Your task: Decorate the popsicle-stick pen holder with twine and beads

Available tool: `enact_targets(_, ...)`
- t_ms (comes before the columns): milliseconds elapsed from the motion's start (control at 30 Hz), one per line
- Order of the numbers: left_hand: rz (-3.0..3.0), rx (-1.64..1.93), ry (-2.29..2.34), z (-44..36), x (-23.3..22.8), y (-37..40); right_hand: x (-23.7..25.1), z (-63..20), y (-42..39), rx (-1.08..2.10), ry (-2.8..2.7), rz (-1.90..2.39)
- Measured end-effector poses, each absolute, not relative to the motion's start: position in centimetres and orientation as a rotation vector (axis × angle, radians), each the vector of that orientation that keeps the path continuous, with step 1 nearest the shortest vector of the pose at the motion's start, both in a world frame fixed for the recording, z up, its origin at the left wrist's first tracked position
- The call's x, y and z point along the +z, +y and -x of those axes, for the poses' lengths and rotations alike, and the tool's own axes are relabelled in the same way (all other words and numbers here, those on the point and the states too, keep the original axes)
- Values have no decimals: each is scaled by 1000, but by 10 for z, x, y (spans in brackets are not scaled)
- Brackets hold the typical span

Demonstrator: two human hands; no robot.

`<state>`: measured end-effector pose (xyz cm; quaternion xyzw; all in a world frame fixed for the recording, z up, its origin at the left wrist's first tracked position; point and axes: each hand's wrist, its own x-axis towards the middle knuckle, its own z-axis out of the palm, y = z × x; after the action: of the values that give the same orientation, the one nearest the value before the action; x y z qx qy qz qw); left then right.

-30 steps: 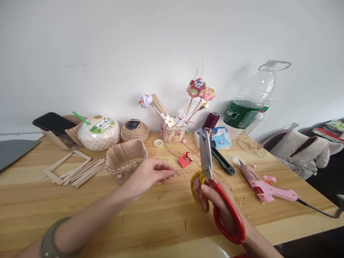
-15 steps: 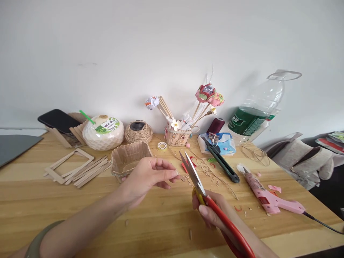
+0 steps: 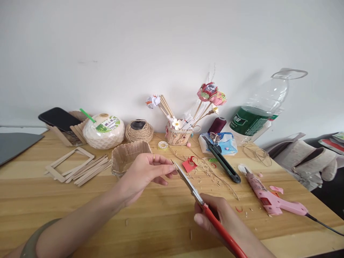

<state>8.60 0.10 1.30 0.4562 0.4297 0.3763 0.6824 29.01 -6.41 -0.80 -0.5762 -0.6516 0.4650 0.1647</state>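
My right hand (image 3: 215,215) grips red-handled scissors (image 3: 188,184), blades pointing up and left. Their tips reach the fingertips of my left hand (image 3: 146,172). That hand is pinched over the wooden table (image 3: 80,208), on something too small to make out. A basket of wooden sticks (image 3: 129,157) stands just behind my left hand. Wood chips (image 3: 209,173) and a red paper scrap (image 3: 189,165) lie beyond the blades.
A pink glue gun (image 3: 271,199) with its cord lies at the right, a black utility knife (image 3: 221,165) beside it. Along the wall: phone, coconut drink, twine ball (image 3: 139,131), pot of paper flowers (image 3: 178,134), plastic bottle (image 3: 258,111). Loose wooden sticks and a frame (image 3: 77,166) lie at left.
The scissors swung from upright to pointing left and came down to my left fingertips. My right hand dropped lower. My left hand stayed pinched in place.
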Motion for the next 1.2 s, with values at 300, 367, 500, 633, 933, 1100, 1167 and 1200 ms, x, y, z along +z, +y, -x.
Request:
enact_targets(300, -987, 880, 980, -84, 16, 1, -19, -297, -63, 1276, -1843, 1676)
enact_targets(367, -980, 889, 981, -84, 16, 0, -19, -297, -63, 1253, -1846, 1696)
enact_targets(500, -960, 903, 982, -85, 15, 0, -18, -297, -64, 1204, -1859, 1712)
enact_targets(633, -919, 904, 977, -85, 15, 0, -18, -296, -64, 1164, -1853, 1704)
enact_targets(933, -820, 888, 937, -89, 14, -2, -15, -289, -63, 1096, -1841, 1786)
enact_targets(1100, -874, 963, 938, -90, 12, -7, -15, -288, -65, 1114, -1839, 1790)
enact_targets(1167, -891, 997, 957, -90, 12, -8, -16, -288, -66, 1121, -1835, 1778)
enact_targets(1200, -900, 1010, 968, -91, 12, -8, -16, -288, -66, 1128, -1832, 1773)
